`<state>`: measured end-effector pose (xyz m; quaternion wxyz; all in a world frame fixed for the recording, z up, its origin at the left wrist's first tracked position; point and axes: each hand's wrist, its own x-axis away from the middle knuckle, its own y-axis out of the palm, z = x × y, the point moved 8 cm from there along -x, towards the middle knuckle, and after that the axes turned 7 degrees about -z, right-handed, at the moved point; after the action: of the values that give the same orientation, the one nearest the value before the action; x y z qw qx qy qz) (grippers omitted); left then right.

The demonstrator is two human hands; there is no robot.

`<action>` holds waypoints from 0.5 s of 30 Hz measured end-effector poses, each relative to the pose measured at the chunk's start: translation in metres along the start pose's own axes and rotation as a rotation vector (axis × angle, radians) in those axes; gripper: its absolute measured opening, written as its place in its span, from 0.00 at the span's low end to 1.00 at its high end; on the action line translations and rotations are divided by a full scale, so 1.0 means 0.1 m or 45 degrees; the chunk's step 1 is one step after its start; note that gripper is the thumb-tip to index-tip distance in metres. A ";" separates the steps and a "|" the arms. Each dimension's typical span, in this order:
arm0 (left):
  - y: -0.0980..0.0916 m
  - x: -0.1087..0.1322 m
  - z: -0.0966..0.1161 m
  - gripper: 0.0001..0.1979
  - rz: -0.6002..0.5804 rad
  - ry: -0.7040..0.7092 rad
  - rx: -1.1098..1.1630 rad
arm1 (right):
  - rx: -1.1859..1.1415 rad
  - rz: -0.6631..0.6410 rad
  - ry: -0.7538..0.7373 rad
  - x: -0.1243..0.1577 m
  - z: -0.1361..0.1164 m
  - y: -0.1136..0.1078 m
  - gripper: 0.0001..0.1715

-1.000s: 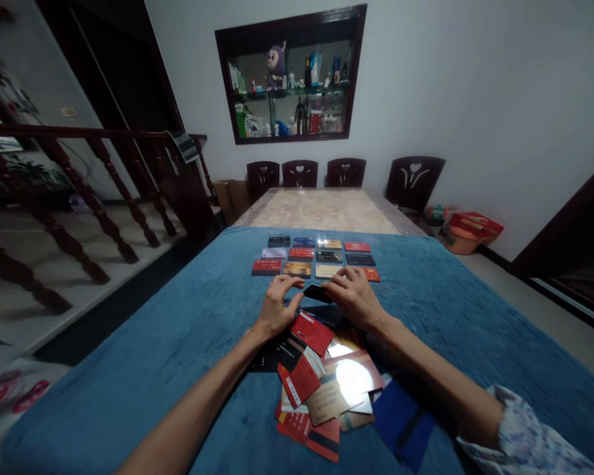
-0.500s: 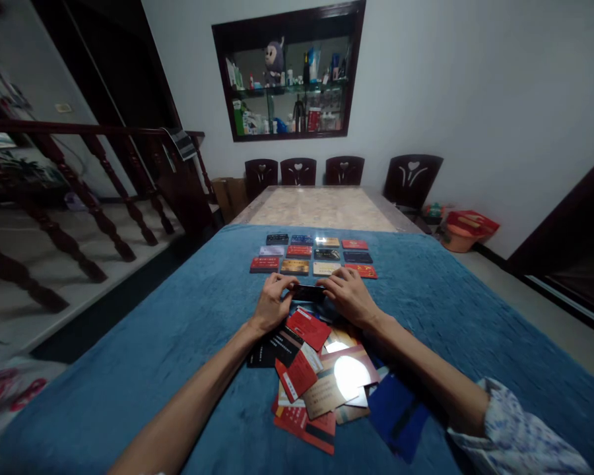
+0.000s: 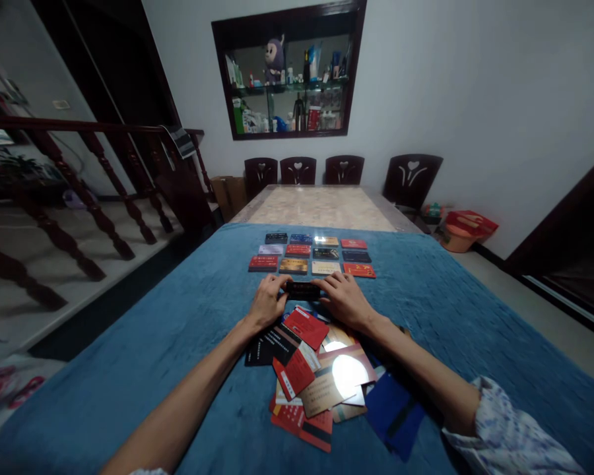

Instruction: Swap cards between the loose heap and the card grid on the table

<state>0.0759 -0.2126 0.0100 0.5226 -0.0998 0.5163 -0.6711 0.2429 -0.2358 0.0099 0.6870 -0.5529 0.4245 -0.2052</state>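
Between my two hands is a small stack of black cards (image 3: 303, 291), its long side facing me. My left hand (image 3: 268, 298) is closed on the stack's left end. At the right end, my right hand (image 3: 345, 298) grips it with the fingers bent over the top. Just beyond my fingers, small stacks of cards lie in rows, with a red stack (image 3: 263, 263), a gold stack (image 3: 294, 266) and a cream stack (image 3: 325, 267) in the nearest row. Loose cards, among them a red card (image 3: 305, 328) and a gold card (image 3: 321, 392), overlap in a heap between my forearms.
A blue cloth (image 3: 168, 349) covers the near part of the table; the marble-like top (image 3: 317, 206) shows beyond. Blue cards (image 3: 395, 412) lie beside my right forearm. Dark chairs (image 3: 344, 170) stand at the far end, and a wooden railing (image 3: 79, 191) runs along the left.
Both hands have shifted slightly left with the black cards. The stack has tipped so that more of its face shows towards me. The loose heap and the rows look the same.
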 end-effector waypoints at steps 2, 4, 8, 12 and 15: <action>0.02 -0.01 -0.01 0.19 -0.047 -0.036 -0.018 | -0.023 -0.042 0.033 -0.01 0.01 0.02 0.27; 0.03 -0.03 -0.02 0.21 -0.093 -0.067 -0.035 | -0.047 -0.088 0.065 -0.02 0.01 0.05 0.29; 0.05 -0.05 -0.04 0.23 -0.167 -0.118 -0.064 | -0.096 -0.177 0.135 -0.04 0.05 0.12 0.32; 0.10 -0.06 -0.07 0.25 -0.238 -0.127 -0.058 | -0.164 -0.218 0.160 -0.06 0.09 0.17 0.32; 0.12 -0.08 -0.09 0.26 -0.251 -0.113 -0.051 | -0.213 -0.239 0.184 -0.06 0.13 0.21 0.33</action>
<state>0.0802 -0.2000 -0.0005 0.4743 -0.1901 0.4936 -0.7038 0.2464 -0.2171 -0.0070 0.5839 -0.6293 0.4351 -0.2717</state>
